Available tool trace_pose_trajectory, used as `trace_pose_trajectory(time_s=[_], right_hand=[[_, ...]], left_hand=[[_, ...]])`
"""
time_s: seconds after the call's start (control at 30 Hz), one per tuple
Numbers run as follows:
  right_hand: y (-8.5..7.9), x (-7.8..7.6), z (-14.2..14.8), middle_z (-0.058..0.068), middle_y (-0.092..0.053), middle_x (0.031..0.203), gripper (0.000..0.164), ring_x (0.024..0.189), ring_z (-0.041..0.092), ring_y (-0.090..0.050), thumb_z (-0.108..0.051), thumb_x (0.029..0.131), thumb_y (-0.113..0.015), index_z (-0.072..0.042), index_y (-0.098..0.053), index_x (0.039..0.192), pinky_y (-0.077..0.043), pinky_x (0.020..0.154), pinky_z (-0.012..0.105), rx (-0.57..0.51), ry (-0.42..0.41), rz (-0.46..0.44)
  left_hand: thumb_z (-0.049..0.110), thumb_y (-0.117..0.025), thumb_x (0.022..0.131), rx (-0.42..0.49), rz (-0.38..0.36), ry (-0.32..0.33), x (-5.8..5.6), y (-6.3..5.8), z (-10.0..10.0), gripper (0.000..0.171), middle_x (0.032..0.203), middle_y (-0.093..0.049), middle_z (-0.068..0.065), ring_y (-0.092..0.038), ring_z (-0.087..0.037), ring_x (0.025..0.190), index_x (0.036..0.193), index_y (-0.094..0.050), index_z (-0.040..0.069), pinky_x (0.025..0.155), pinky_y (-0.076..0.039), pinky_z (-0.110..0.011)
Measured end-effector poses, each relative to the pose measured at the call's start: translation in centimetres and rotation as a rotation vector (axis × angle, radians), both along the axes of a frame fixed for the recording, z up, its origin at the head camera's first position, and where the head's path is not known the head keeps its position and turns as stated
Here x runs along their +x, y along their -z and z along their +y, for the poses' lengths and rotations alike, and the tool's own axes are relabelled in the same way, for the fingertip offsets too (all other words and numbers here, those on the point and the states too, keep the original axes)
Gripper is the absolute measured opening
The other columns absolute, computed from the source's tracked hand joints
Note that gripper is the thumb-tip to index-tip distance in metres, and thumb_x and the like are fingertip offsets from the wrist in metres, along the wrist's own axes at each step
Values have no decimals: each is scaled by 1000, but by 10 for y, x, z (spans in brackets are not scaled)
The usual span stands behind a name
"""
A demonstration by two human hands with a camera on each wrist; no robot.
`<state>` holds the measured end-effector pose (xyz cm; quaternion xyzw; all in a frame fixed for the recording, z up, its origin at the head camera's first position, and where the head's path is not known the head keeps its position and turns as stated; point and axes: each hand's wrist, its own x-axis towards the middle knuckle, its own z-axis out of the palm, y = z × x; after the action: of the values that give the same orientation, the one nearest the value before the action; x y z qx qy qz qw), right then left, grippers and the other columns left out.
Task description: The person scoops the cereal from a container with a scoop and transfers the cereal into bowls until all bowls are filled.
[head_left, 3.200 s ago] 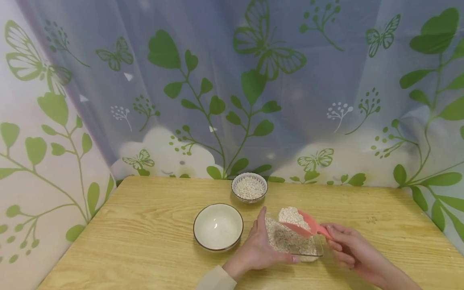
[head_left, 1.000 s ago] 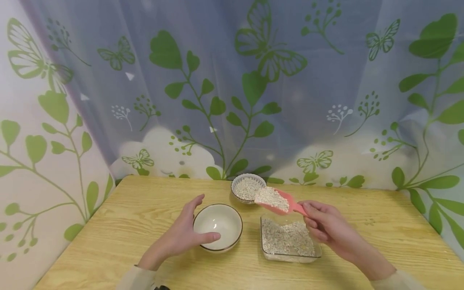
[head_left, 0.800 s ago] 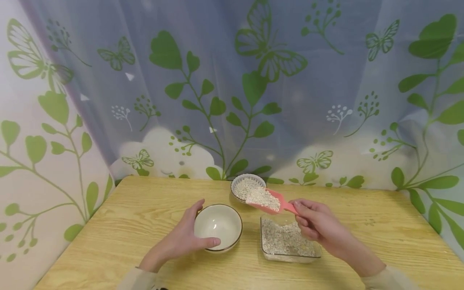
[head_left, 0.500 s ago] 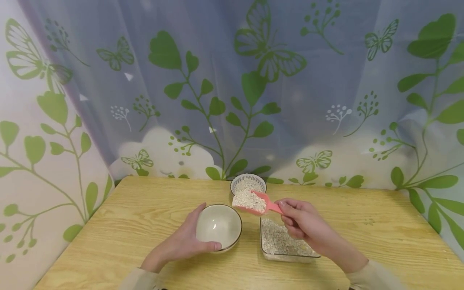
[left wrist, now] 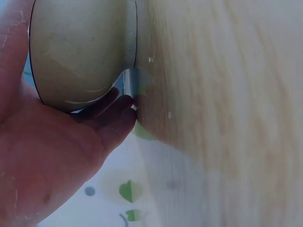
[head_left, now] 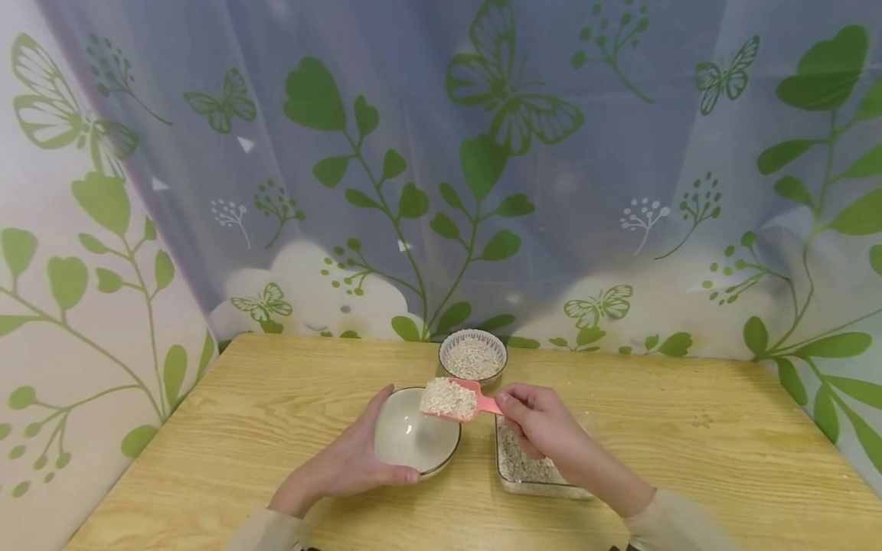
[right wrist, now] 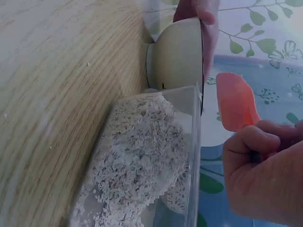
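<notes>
My right hand point(head_left: 544, 425) pinches the handle of a pink scoop point(head_left: 489, 404) heaped with pale oat flakes point(head_left: 446, 398). The scoop is level and overlaps the far right rim of a cream bowl with a dark rim point(head_left: 413, 448) in the head view. My left hand point(head_left: 351, 459) holds that bowl from its left side, thumb near the front rim and fingers curved around the outer wall. In the right wrist view a clear glass container point(right wrist: 194, 151) of oat flakes stands below my right hand, which partly hides it in the head view.
A small patterned bowl point(head_left: 498, 350) with oat flakes stands at the back of the wooden table point(head_left: 276, 398), just behind the scoop. A printed curtain point(head_left: 386, 191) hangs along the table's far edge. A few pale flecks lie on the tabletop.
My right hand has carried the loaded scoop left from over the glass container to the cream bowl. My left hand has gone from the container to the bowl and taken hold of it.
</notes>
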<state>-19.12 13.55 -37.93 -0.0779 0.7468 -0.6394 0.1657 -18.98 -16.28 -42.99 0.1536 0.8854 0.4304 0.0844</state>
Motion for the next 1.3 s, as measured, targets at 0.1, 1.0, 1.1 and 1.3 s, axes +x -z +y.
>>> trace_pose_trajectory(time_s=[0.1, 1.0, 1.1, 1.3], right_hand=[[2, 1, -8, -3, -40, 62, 29, 48, 9, -30, -19, 109, -48, 5, -63, 115, -28, 45, 21, 102, 16, 89], [20, 18, -33, -5, -47, 73, 16, 45, 7, -37, -4, 88, -59, -13, -57, 102, -11, 47, 17, 1076, -29, 1608], [20, 19, -32, -4, -46, 75, 19, 46, 9, -39, -3, 91, -52, -12, -57, 107, -11, 47, 18, 1114, -46, 1620], [19, 17, -30, -4, -48, 76, 22, 49, 10, -43, -1, 91, -46, -11, -58, 108, -19, 43, 18, 1134, -65, 1634]], left_hand=[[43, -94, 68, 3, -10, -9, 0, 0, 1, 132, 155, -44, -24, -56, -35, 127, 164, -11, 7, 105, -48, -53], [51, -91, 68, 10, -49, -29, 0, 3, 0, 133, 158, -42, -22, -49, -38, 138, 165, -10, 14, 114, -40, -65], [52, -91, 67, 4, -46, -30, 0, 3, 0, 133, 157, -43, -22, -50, -38, 137, 165, -10, 13, 113, -41, -65], [51, -92, 67, 10, -43, -21, 1, 4, 0, 134, 157, -43, -23, -50, -38, 138, 165, -8, 13, 114, -40, -65]])
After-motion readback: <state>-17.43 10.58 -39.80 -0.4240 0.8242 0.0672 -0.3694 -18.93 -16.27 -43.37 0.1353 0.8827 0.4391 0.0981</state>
